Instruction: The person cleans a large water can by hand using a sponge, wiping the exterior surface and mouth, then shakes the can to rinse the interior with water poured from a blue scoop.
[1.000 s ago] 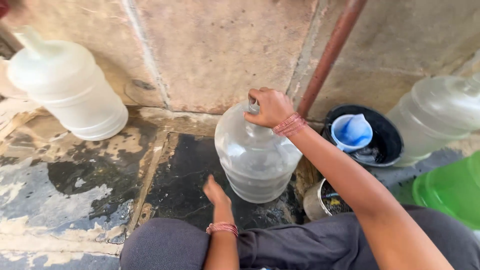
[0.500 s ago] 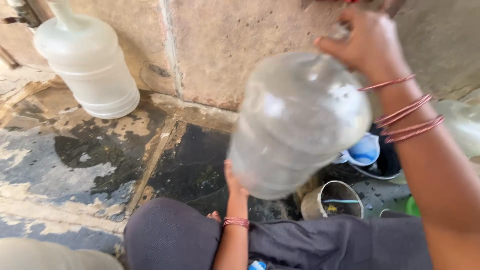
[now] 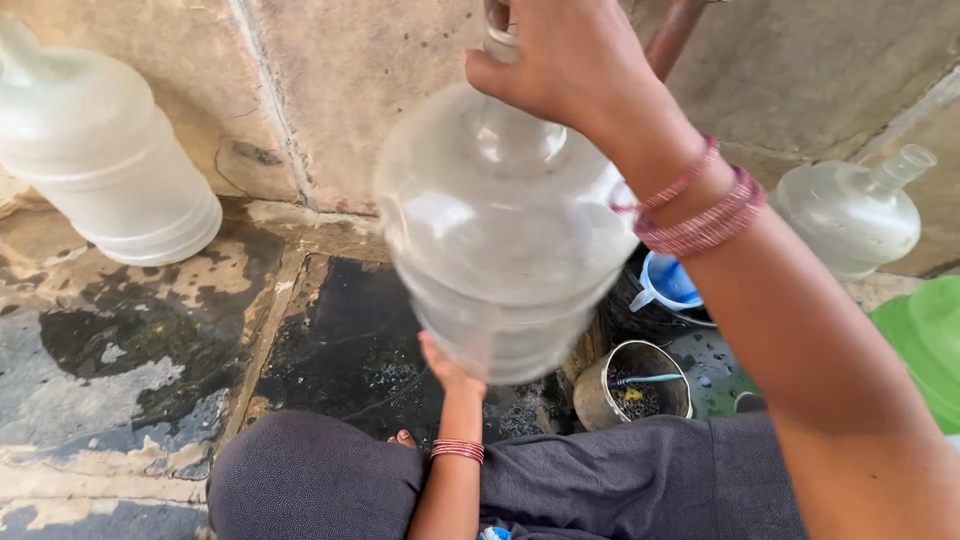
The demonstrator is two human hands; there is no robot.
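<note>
Gripping one jug: right hand neck, left hand base.

Rough stone wall; wet, patchy stone floor; rusty pipe against wall.

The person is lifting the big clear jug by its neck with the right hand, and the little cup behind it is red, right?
Not quite. The little cup is blue, as the head view shows. The rest holds: the right hand grips the big clear jug by its neck, lifted.
</note>
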